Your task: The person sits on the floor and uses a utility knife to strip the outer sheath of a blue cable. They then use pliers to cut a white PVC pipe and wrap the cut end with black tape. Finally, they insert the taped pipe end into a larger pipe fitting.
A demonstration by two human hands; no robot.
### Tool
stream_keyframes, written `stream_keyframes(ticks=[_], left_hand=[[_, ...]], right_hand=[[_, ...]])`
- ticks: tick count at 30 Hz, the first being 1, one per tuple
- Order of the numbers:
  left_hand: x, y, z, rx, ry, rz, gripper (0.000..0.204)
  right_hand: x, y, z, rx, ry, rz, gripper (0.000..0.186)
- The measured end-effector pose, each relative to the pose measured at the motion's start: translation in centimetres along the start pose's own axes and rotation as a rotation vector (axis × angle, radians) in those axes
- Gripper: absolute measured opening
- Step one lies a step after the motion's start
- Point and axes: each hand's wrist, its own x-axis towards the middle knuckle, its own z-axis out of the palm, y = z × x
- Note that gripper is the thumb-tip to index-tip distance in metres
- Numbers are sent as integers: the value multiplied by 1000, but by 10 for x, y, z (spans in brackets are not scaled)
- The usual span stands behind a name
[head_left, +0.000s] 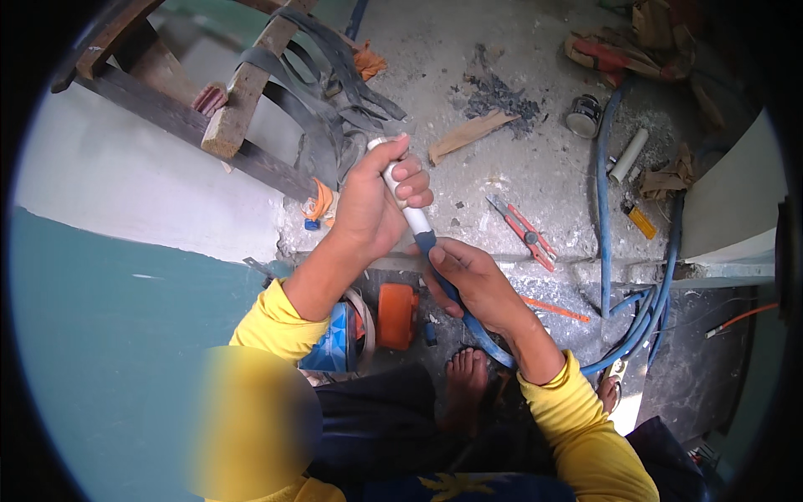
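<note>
My left hand (368, 201) is closed around a short white pipe (416, 221), its thumb lying along the upper end. The pipe's lower end meets a blue hose (478, 333), with a darker blue band (426, 241) at the joint. Just below that joint, my right hand (475, 280) grips the hose with thumb and fingers. From there the hose curves down past my right wrist toward the floor on the right. How far the pipe and hose overlap is hidden.
A red-handled cutting tool (529, 236) lies on the concrete ledge, near a wood strip (470, 135). Blue hose (604, 192) runs along the right, beside a can (583, 115) and white pipe piece (629, 156). An orange case (396, 316) stands below; a wooden frame (180, 113) leans left.
</note>
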Motion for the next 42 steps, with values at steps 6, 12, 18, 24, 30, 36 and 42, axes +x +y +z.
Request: stream_keyframes(ticks=[6,12,18,24,30,36,42], left_hand=[[-1,2,8,166,-90,82,26],[-4,-17,18,217,172,252,26],[-10,-4,10,67,-139,18,25],[-17,-14,12,183,-3,79,23],[-15,-32,15,190,200,198,25],[-12,-26,16,217,93,105,25],[-19,-18,29,202,90,199,21]], right_hand=[[3,9,7,-273,173,-190,35],[4,26,15,-895,580,-693,32],[-4,3,-11,242,-152,30,41],[-5,8,1,83,-58,35,40],[-1,18,4,-505,261,-218,40],[-2,10,8,-649,334,-389,33],[9,23,25,-840,533,-554,42]])
